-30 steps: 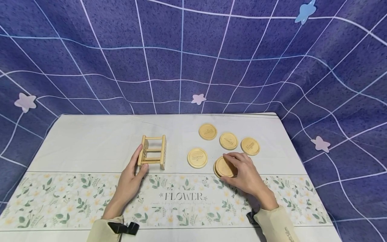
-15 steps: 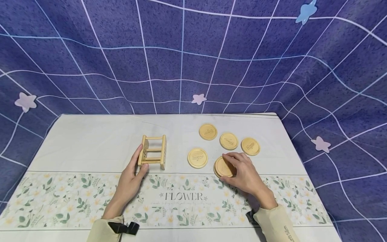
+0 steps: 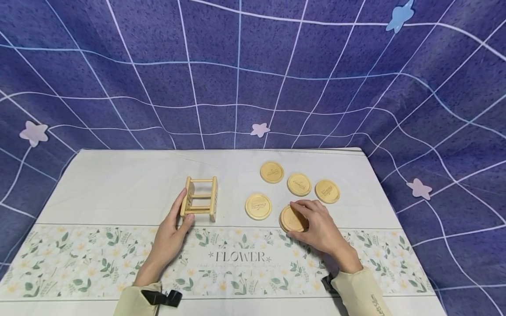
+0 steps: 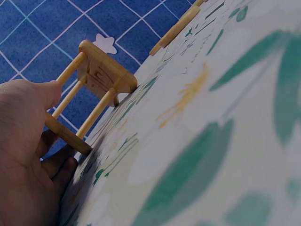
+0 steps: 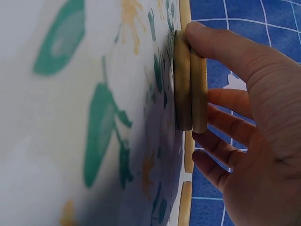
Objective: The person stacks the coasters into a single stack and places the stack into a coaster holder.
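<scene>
My left hand [image 3: 169,239] grips the left side panel of a small wooden rack [image 3: 214,199] with thin crossbars, standing on the table at centre left. In the left wrist view, the thumb lies on the near side of the rack [image 4: 101,70], with fingers behind its panel. My right hand [image 3: 322,228] pinches a round wooden coaster [image 3: 293,218] between thumb and fingers. That coaster lies on a second coaster [image 5: 182,84], nearly lined up with it; the right wrist view shows the two edges against each other. My palm and fingers cover the pair's right side.
Beside the pair lies one loose coaster [image 3: 258,206]. Farther back are three more, a left one [image 3: 272,172], a middle one [image 3: 299,184] and a right one [image 3: 327,191]. A floral cloth [image 3: 118,263] covers the table; a blue gridded curtain [image 3: 217,87] hangs behind.
The coaster in my right hand has shifted slightly left, lying more squarely over the one beneath. My left hand and the rack have stayed in place.
</scene>
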A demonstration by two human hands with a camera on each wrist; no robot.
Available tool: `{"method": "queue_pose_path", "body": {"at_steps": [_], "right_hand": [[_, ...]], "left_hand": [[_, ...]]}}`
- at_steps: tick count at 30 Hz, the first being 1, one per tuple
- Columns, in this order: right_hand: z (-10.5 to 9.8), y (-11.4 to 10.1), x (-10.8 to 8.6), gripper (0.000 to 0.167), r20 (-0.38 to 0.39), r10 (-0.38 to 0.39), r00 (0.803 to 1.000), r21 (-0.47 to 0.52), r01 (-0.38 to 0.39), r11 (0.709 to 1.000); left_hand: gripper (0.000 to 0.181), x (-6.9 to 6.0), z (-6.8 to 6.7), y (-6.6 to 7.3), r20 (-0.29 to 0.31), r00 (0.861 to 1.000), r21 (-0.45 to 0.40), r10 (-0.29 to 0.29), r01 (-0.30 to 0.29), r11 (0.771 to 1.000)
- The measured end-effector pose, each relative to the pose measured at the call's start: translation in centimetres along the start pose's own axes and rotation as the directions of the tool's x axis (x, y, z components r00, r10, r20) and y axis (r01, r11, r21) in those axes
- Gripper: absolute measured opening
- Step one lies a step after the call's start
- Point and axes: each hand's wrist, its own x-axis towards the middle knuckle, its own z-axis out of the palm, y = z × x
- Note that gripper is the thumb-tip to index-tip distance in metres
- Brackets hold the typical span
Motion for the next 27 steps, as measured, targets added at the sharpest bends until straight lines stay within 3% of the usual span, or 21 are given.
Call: {"method": "queue_pose_path", "body": {"at_steps": [27], "right_hand": [[0.14,-0.07,-0.21,0.09,0.023,0.011,1.0,0.03,-0.012,0.999]], "left_hand": [[0.073,-0.08,0.0,0.03,0.009,1.0,-0.007,-0.008,0.008,1.0]]}}
